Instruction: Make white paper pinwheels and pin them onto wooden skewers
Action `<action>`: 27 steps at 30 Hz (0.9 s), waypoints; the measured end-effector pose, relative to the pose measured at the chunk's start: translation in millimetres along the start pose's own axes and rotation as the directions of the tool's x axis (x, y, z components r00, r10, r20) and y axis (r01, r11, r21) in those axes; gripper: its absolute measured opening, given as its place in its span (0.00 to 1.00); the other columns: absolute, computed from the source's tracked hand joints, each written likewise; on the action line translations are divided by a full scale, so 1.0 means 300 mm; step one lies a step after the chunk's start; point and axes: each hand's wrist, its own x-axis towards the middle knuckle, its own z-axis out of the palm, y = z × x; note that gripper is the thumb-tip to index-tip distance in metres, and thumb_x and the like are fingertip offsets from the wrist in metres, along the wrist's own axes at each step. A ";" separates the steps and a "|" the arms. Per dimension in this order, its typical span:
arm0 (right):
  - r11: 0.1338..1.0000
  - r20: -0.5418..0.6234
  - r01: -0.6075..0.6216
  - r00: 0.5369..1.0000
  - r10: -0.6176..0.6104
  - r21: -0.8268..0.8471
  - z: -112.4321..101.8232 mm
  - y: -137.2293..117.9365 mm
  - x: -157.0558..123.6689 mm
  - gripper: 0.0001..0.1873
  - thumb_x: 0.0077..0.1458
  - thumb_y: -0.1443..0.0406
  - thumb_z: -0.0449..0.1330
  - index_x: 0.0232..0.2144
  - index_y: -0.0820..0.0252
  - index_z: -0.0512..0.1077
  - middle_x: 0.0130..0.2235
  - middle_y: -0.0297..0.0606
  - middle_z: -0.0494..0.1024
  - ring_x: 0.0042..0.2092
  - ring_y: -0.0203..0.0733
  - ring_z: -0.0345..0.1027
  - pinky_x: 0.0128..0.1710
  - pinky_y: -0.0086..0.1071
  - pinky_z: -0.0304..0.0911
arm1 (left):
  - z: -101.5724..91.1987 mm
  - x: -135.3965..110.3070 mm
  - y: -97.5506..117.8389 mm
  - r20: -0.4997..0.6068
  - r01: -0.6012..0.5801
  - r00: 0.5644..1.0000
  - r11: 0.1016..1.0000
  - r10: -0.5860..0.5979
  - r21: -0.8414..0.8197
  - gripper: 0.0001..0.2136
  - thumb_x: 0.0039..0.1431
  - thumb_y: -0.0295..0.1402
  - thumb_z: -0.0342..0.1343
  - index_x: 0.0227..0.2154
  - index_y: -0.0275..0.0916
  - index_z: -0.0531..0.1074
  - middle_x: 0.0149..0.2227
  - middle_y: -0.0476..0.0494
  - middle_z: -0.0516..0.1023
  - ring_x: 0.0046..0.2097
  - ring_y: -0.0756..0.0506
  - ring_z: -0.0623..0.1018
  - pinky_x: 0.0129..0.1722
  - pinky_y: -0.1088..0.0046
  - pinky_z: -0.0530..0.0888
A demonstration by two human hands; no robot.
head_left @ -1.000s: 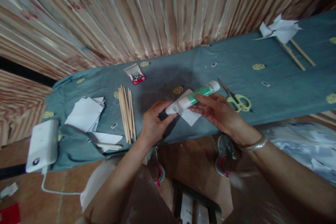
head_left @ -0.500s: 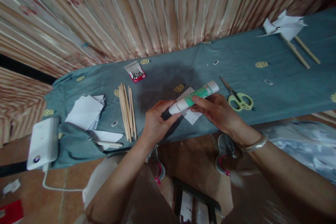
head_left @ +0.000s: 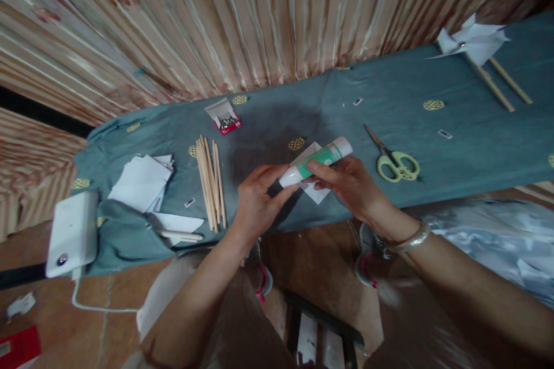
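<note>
A white and green glue stick (head_left: 324, 157) is held at a slant above the table by both hands. My left hand (head_left: 262, 196) pinches its white lower-left end between thumb and fingers. My right hand (head_left: 346, 181) wraps round the green-labelled barrel, thumb on top. Beneath the glue stick, a creased white paper square (head_left: 317, 191) lies on the cloth, partly covered by the stick and fingers. To the right of my right hand lies a pair of scissors (head_left: 396, 164) with pale green handles.
Several wooden sticks (head_left: 210, 184) and a red box of pins (head_left: 227, 121) lie left of my hands. Further left are stacked papers (head_left: 141, 183) and a white power bank (head_left: 73, 233) with a cable. White pinwheels (head_left: 476, 43) lie at the far right of the table (head_left: 476, 155).
My right hand has shifted slightly left along the glue stick, drawing its parts closer together at my left fingers. My left hand has barely moved.
</note>
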 end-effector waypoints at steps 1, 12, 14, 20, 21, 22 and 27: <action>1.000 0.002 0.019 1.000 -0.019 -0.020 0.005 0.004 0.001 0.20 0.35 0.51 0.73 0.24 0.61 0.78 0.26 0.36 0.80 0.28 0.36 0.72 0.24 0.27 0.65 | -0.001 -0.001 -0.001 -0.001 0.004 1.000 1.000 -0.004 0.003 0.13 0.56 0.35 0.64 0.43 0.37 0.77 0.42 0.41 0.81 0.42 0.45 0.80 0.45 0.69 0.76; 0.971 0.085 0.126 0.990 -0.111 -0.204 0.036 0.032 0.008 0.22 0.41 0.48 0.69 0.24 0.62 0.76 0.22 0.33 0.76 0.23 0.33 0.64 0.21 0.27 0.57 | -0.010 0.001 0.000 0.008 0.084 0.996 0.991 -0.084 -0.104 0.12 0.55 0.38 0.64 0.39 0.37 0.78 0.38 0.43 0.82 0.39 0.46 0.79 0.41 0.71 0.75; 0.958 0.105 0.158 0.985 -0.136 -0.238 0.021 0.028 0.009 0.21 0.42 0.49 0.69 0.29 0.61 0.76 0.27 0.35 0.79 0.27 0.36 0.69 0.23 0.28 0.61 | -0.016 0.001 -0.015 -0.003 0.159 0.987 0.981 -0.160 -0.114 0.11 0.55 0.38 0.64 0.38 0.37 0.79 0.37 0.44 0.82 0.37 0.47 0.79 0.39 0.72 0.75; 0.719 0.015 0.293 0.930 -0.366 -0.630 -0.122 -0.008 -0.008 0.13 0.55 0.58 0.61 0.40 0.59 0.75 0.36 0.40 0.83 0.35 0.44 0.77 0.34 0.35 0.70 | -0.082 0.000 -0.112 -0.091 0.355 0.932 0.934 -0.351 0.033 0.12 0.53 0.40 0.62 0.35 0.36 0.79 0.32 0.46 0.81 0.31 0.48 0.77 0.31 0.74 0.72; 0.620 0.042 0.308 0.914 -0.405 -0.722 -0.149 -0.012 -0.016 0.10 0.57 0.60 0.60 0.39 0.58 0.76 0.37 0.40 0.83 0.36 0.44 0.77 0.35 0.36 0.70 | -0.095 -0.001 -0.126 -0.076 0.353 0.935 0.932 -0.347 0.084 0.12 0.54 0.39 0.61 0.36 0.36 0.79 0.32 0.46 0.80 0.31 0.47 0.77 0.32 0.73 0.72; 0.518 0.089 0.329 0.897 -0.433 -0.790 -0.173 -0.014 -0.024 0.09 0.58 0.62 0.58 0.38 0.57 0.77 0.37 0.40 0.83 0.36 0.45 0.77 0.36 0.37 0.70 | -0.107 -0.002 -0.136 -0.060 0.339 0.941 0.931 -0.334 0.135 0.11 0.55 0.38 0.61 0.36 0.36 0.79 0.33 0.45 0.80 0.33 0.46 0.77 0.34 0.72 0.73; 0.109 0.427 0.554 0.739 -0.522 -0.826 -0.233 0.011 -0.065 0.12 0.62 0.67 0.53 0.43 0.61 0.75 0.46 0.46 0.80 0.48 0.51 0.74 0.49 0.46 0.70 | -0.105 -0.009 -0.112 -0.031 0.011 1.000 0.932 0.000 0.362 0.22 0.53 0.42 0.64 0.49 0.37 0.74 0.48 0.36 0.77 0.51 0.37 0.75 0.52 0.56 0.72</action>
